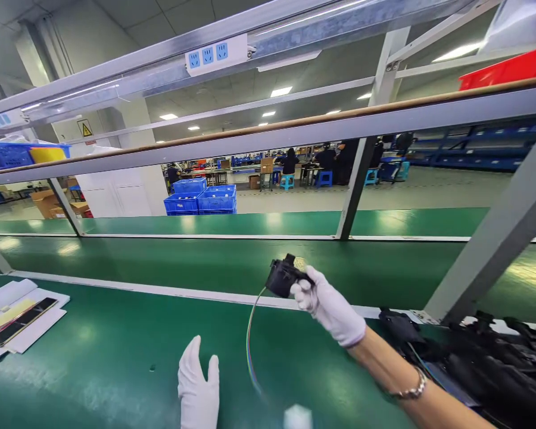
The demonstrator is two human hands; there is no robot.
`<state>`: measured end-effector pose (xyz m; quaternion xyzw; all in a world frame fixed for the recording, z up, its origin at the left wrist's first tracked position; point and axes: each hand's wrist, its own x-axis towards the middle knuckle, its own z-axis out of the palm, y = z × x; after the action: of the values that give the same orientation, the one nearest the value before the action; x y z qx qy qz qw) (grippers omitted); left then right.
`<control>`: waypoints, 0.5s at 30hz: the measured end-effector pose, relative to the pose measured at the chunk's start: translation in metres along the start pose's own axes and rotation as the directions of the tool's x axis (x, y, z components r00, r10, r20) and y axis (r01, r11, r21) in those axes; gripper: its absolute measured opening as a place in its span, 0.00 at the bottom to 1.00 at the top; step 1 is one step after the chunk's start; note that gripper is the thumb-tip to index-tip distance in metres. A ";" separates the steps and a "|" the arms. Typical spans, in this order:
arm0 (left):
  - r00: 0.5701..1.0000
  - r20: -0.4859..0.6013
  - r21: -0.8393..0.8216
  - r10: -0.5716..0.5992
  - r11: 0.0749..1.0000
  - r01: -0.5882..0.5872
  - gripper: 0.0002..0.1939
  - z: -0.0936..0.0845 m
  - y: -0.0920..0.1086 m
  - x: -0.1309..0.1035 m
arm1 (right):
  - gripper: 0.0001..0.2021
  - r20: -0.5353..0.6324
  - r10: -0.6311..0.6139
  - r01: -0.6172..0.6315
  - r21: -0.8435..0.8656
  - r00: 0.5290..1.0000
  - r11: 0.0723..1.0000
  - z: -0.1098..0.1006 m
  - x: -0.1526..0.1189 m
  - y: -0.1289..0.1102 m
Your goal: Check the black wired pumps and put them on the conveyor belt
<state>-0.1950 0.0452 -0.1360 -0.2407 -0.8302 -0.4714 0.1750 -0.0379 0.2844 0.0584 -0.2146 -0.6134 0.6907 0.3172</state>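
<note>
A small black plastic part [284, 276], blocky with a knob on top, hangs in the air above the green workbench [116, 357], over its white edge strip. One thin bundle of coloured wires [250, 339] trails from it in a curve down toward the bench. The right hand [328, 305], in a white glove, pinches the part between thumb and fingertips. The left hand [199, 390], also gloved, hovers low and empty, fingers together, thumb apart. One heap of similar black parts [486, 363] lies at right; their number cannot be counted.

Papers [13, 319] lie left; blue crates [201, 199] stand beyond the conveyor belt [205, 262].
</note>
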 end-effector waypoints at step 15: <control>0.957 0.211 0.383 0.201 0.884 -0.270 0.24 0.041 -0.021 -0.022 | 0.13 -0.014 0.050 -0.017 -0.999 0.999 0.048 0.029 0.155 -0.009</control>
<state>-0.1910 0.0665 -0.1819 -0.3364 -0.8861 -0.2418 0.2080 -0.1657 0.3734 0.0860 -0.3798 -0.9191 0.0870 0.0582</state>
